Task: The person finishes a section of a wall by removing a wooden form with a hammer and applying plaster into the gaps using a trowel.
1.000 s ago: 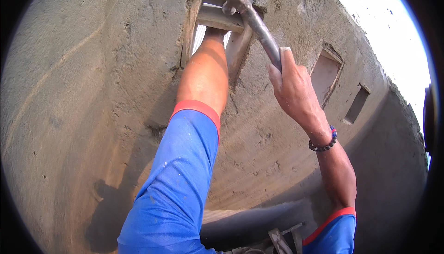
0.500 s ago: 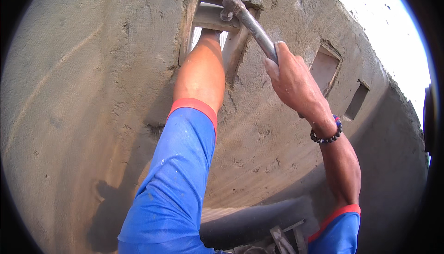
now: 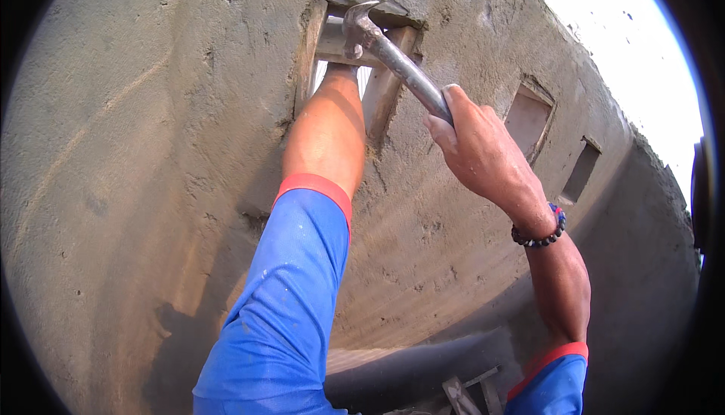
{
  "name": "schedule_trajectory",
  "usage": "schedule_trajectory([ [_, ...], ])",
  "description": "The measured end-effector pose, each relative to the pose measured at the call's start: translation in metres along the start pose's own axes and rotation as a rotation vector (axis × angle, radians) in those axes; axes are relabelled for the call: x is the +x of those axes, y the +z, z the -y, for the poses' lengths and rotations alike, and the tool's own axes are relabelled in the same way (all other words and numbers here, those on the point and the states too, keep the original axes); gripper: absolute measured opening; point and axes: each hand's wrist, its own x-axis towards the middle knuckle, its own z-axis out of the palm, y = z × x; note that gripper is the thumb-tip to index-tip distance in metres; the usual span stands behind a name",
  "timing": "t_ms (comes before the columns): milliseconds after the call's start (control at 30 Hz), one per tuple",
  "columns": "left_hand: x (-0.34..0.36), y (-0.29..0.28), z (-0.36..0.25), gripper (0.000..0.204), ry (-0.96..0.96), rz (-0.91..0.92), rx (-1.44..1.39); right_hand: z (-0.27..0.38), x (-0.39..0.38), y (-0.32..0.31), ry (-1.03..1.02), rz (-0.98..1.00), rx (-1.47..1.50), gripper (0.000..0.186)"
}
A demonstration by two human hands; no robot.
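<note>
Grey rough plaster covers the whole curved wall (image 3: 151, 151), and up at about 12 o'clock sits a small opening lined with a wooden frame (image 3: 381, 94) (two uprights and a crosspiece, all set in the mortar). The right hand (image 3: 472, 147) is wrapped tight around the handle of a steel claw hammer (image 3: 393, 56), fingers closed on the shaft, and the hammer head sits at the top of that frame with the claw up against the crosspiece. A beaded bracelet (image 3: 540, 234) sits on that wrist. The left forearm (image 3: 328, 135) runs straight up into the opening and the left hand is hidden inside it, so I can't tell whether it's gripping anything or just braced.

As for progress: my read is it's early going. The frame timbers all look in place, nothing lifted or split that I can see. Two more recessed openings (image 3: 529, 117) sit over at 2 o'clock, apart from both hands and untouched. Some loose wood scraps (image 3: 468, 392) lie down at 5 o'clock.
</note>
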Motion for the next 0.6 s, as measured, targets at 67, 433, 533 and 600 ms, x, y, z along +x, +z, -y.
schedule_trajectory([
  [67, -0.002, 0.009, -0.003, 0.052, -0.001, 0.008, -0.016, 0.01, -0.012, -0.021, -0.036, 0.006, 0.028, 0.021],
  [433, 0.012, 0.01, 0.008, 0.052, -0.005, -0.013, 0.001, 0.005, -0.014, -0.041, -0.165, -0.506, 0.339, 0.03],
  [533, 0.012, 0.013, 0.005, 0.052, -0.003, -0.007, -0.002, 0.007, -0.017, -0.046, -0.149, -0.379, 0.398, 0.034],
  [600, 0.012, 0.014, 0.004, 0.052, -0.001, -0.002, 0.0, 0.015, -0.018, -0.048, -0.232, -0.515, 0.503, 0.034],
])
